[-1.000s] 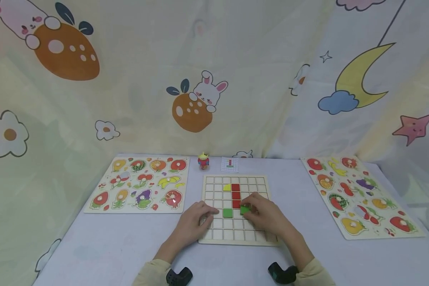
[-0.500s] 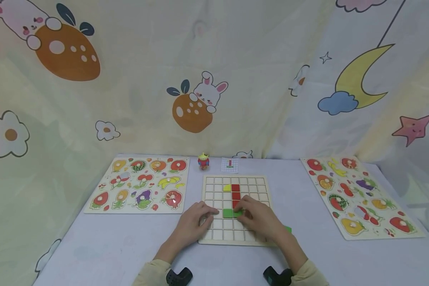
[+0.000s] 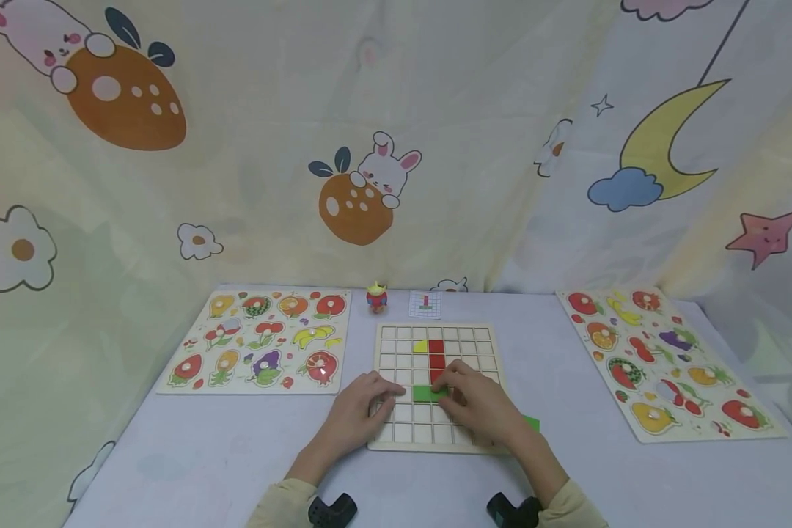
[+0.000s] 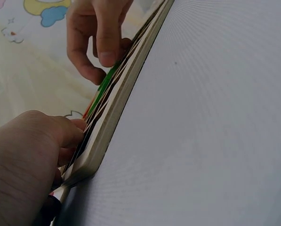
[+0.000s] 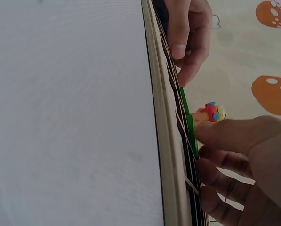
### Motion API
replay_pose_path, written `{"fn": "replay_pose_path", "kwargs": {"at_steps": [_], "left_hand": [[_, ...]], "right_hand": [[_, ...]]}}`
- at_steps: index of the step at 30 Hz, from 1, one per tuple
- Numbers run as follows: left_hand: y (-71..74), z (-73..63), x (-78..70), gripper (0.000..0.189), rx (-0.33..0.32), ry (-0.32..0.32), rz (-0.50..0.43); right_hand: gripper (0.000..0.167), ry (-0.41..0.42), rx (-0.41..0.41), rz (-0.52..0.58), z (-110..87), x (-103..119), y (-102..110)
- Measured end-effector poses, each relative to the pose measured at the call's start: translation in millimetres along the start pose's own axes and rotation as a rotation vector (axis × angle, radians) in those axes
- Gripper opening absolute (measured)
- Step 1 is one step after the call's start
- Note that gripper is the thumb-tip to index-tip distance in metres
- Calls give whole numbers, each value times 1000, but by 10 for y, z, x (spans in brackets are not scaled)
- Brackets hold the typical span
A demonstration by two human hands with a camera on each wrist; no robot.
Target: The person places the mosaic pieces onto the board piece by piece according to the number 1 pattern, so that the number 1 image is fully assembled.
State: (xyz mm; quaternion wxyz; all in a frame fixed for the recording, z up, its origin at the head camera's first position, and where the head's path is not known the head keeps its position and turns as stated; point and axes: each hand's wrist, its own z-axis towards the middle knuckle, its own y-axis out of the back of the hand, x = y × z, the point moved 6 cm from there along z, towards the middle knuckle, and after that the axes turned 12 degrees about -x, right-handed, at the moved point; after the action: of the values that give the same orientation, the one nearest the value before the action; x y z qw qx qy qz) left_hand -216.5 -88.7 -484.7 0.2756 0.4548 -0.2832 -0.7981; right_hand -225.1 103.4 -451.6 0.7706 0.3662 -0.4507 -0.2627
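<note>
A pale wooden grid board (image 3: 402, 438) lies flat before me. My right hand (image 3: 471, 396) pinches a green square tile (image 5: 191, 134) between thumb and forefinger. That tile stands in line with another green tile (image 3: 422, 394) to its left. Above them runs a column of red tiles (image 3: 436, 356), its lower end partly hidden by my fingers, with a yellow tile (image 3: 420, 346) beside its top. My left hand (image 3: 363, 400) rests at the board's left side, forefinger stretched over the grid, holding no tile.
A further green piece (image 3: 533, 423) shows past my right forearm. Behind the board stand a small toy figure (image 3: 377, 298) and a card with a printed grid pattern (image 3: 425, 304). Fruit puzzle boards lie at left (image 3: 251, 385) and right (image 3: 660, 433).
My right hand has moved left with the green tile, bringing it next to the other green one. A green piece came into sight behind that forearm. My left hand kept still.
</note>
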Motion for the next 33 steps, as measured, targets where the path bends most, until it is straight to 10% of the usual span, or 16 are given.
{"fn": "replay_pose_path", "kwargs": {"at_steps": [33], "left_hand": [[39, -2, -48, 19, -38, -51, -32]], "right_hand": [[18, -126, -100, -63, -259, -532, 478]]}}
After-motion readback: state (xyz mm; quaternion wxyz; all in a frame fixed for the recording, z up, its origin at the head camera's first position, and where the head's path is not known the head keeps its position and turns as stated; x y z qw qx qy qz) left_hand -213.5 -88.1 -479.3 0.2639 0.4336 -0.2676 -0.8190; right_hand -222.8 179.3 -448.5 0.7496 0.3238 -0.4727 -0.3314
